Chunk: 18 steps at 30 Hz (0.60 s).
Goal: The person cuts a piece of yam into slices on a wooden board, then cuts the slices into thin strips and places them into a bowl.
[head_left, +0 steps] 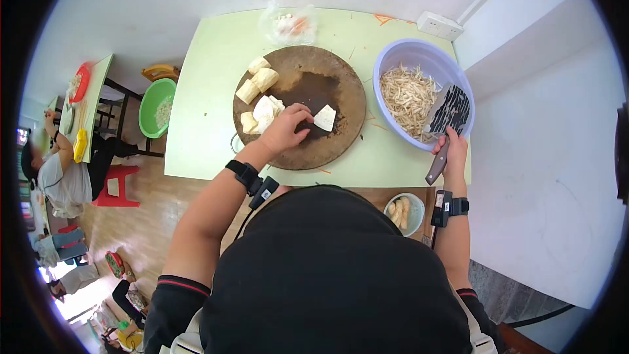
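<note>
My right hand [453, 151] grips the cleaver [451, 111] by its brown handle. Its broad blade, patched dark and light, is over the right side of the lavender basin [386, 59]. Pale shredded strips [409, 98] fill much of that basin. Over the round wooden chopping board [341, 72], my left hand [287, 130] has its fingers curved and apart, with nothing visible between them. Just right of those fingertips lies a flat white slice [325, 118]. Beside the hand are more white slices [265, 111], and peeled pale chunks [264, 78] sit along the board's left edge.
A clear plastic bag [288, 24] lies behind the board on the pale green table [216, 46]. A basket of pale roots [404, 213] stands below the front edge. The wall socket [439, 26] is at the back right. Leftward are a green basin [157, 108] and a seated person [65, 170].
</note>
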Available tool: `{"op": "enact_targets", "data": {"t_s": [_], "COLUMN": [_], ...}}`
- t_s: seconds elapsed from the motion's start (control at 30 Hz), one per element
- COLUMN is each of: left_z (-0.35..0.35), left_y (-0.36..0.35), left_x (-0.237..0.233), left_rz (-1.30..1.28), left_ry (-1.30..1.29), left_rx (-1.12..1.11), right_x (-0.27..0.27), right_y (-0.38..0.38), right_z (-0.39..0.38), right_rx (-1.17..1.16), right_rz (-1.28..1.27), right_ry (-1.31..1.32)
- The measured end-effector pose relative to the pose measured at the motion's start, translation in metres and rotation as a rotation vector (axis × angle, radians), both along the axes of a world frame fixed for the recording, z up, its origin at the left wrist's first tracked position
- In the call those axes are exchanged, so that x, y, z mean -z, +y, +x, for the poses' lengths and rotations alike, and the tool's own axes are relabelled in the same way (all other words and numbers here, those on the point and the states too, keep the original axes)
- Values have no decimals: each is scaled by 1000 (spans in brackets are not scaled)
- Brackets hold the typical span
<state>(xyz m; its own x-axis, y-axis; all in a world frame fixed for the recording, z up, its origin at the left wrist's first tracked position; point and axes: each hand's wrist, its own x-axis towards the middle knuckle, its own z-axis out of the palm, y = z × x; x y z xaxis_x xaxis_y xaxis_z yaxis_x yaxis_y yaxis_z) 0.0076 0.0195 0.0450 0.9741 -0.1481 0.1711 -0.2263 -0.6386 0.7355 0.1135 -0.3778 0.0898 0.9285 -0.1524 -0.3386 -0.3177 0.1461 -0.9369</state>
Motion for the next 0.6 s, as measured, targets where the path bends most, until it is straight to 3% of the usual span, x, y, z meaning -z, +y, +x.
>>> {"op": "enact_targets", "data": {"t_s": [0.07, 0.2, 0.33, 0.43, 0.5, 0.57, 0.6], "left_z": [2, 10, 13, 15, 16, 20, 21], "left_y": [-10, -36, -55, -61, -62, -63, -63], "left_x": [8, 18, 20, 27, 30, 36, 35], "left_rz": [88, 93, 147, 143, 153, 178, 178], "left_ry": [-200, -319, -391, -390, -398, -394, -390], "left_rx": [-11, 13, -78, -152, -138, -173, -172], "right_x": [-3, -13, -54, -57, -53, -22, -21], "right_y": [2, 7, 62, 109, 121, 142, 146], "right_z": [-1, -4, -23, -34, -39, -45, -45], "right_rx": [-16, -119, -481, -788, -797, -912, -915], "right_rz": [-20, -87, -278, -739, -745, -1268, -1267], "right_ry": [-3, -61, -60, -280, -200, -762, -759]}}
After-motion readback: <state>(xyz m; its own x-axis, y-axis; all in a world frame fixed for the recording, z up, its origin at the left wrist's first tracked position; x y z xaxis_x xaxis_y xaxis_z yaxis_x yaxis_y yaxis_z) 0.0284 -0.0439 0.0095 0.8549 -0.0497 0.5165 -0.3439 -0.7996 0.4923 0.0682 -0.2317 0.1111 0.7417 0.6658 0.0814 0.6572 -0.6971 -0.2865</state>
